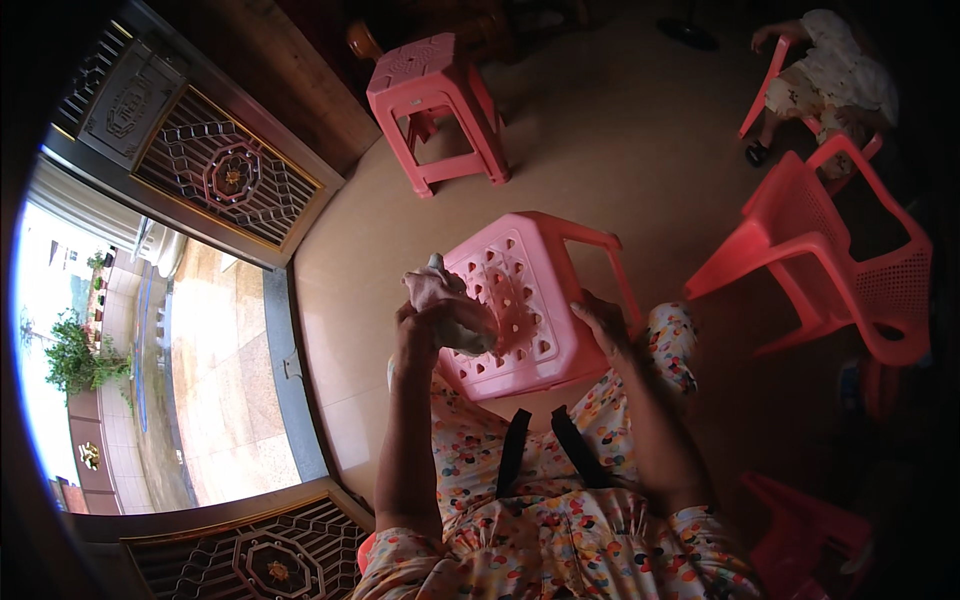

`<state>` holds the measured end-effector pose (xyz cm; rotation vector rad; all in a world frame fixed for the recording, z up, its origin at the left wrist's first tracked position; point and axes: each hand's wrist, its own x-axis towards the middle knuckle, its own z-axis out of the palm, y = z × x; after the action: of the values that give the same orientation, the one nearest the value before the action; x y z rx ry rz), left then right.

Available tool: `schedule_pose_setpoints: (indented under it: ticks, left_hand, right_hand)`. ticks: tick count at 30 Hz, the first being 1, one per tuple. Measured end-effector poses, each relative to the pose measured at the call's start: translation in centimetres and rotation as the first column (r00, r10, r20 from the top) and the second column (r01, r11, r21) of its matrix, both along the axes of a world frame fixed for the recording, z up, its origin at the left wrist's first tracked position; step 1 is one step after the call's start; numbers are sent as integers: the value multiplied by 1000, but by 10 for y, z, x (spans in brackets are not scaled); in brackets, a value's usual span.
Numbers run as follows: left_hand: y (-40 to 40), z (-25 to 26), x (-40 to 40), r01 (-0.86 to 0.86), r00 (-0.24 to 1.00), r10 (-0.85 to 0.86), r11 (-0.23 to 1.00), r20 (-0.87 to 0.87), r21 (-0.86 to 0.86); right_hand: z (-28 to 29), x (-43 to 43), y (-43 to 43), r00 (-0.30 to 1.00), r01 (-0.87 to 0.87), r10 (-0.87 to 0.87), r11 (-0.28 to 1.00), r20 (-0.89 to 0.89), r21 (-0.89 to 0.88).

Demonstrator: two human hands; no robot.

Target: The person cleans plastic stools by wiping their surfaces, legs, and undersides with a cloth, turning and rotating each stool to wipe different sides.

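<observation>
A pink plastic stool (551,322) with a pierced seat stands tilted between my knees. Bunched in my left hand (424,330) is a pale, crumpled cloth (450,300), held over the left part of the seat. My right hand (606,326) grips the stool's right side at the seat edge, its thumb on the rim. The underside of the stool and the fingers of my right hand are mostly hidden.
Another pink stool (416,67) stands on the tiled floor (600,142) ahead. To the right are a pink plastic armchair (810,247) and a seated person (832,82). A metal door (225,169) with grillwork borders the open doorway at left.
</observation>
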<state>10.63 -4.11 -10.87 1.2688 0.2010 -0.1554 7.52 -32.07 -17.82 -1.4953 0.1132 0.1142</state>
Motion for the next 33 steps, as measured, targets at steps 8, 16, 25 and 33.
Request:
schedule_pose_setpoints:
  ticks: [8,16,25,33]
  left_hand:
    - [5,7,2,-66,997,74,927,6,-368]
    - [1,26,8,-144,980,173,956,96,-254]
    - [-18,-25,-16,-267,904,145,926,402,267]
    - [-65,-21,-20,-228,954,6,661,299,715]
  right_hand:
    - [-21,4,-6,1000,-13,12,996,-5,-84]
    - [-10,2,-2,999,12,-10,999,50,-52]
    - [-16,5,0,998,-17,21,997,54,-80]
    - [4,1,-1,1000,-11,12,999,19,-53]
